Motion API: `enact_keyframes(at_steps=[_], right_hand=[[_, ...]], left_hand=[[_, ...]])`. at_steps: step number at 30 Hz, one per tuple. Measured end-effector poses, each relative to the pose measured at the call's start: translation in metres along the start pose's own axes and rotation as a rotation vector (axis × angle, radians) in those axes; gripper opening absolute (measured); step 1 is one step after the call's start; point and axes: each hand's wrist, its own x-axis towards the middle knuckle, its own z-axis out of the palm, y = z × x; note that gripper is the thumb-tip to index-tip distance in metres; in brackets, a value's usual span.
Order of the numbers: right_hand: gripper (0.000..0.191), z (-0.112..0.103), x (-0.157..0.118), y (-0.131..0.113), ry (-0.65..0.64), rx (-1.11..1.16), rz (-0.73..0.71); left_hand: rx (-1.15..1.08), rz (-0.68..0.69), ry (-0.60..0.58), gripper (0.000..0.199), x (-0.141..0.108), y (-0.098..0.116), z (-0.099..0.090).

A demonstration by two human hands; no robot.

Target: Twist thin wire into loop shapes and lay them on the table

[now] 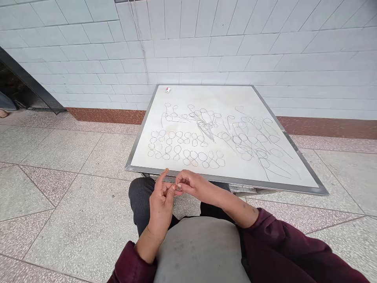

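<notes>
My left hand [161, 202] and my right hand [190, 184] meet just off the near edge of a low white table [188, 94], above my lap. Thumb and fingers are pinched together on both hands, round what looks like a thin dark wire; its shape is too small to make out. One finger of the left hand points up, apart from the pinch. On the tabletop lie thin dark wire pieces bent into loops: rows of paired loops [177, 152] at the near left, a bunch with long tails [209, 125] in the middle, and a tangled spread [262, 153] at the right.
A small white and red object [168, 90] sits at the table's far left corner. Behind the table stands a tiled wall [191, 51] with a hanging cord [143, 45]. A dark doorway frame [32, 80] is at the far left, with part of a person's foot [3, 113] beside it.
</notes>
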Motion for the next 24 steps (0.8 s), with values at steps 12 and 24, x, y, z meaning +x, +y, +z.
enact_keyframes(at_steps=[12, 24], right_hand=[[0.007, 0.000, 0.002, -0.001, -0.028, 0.058, 0.019], [0.008, 0.004, 0.007, 0.011, -0.026, 0.135, -0.003]], left_hand=[[-0.183, 0.001, -0.028, 0.042, -0.001, -0.002, 0.001], [-0.415, -0.113, -0.049, 0.036, 0.003, -0.008, 0.003]])
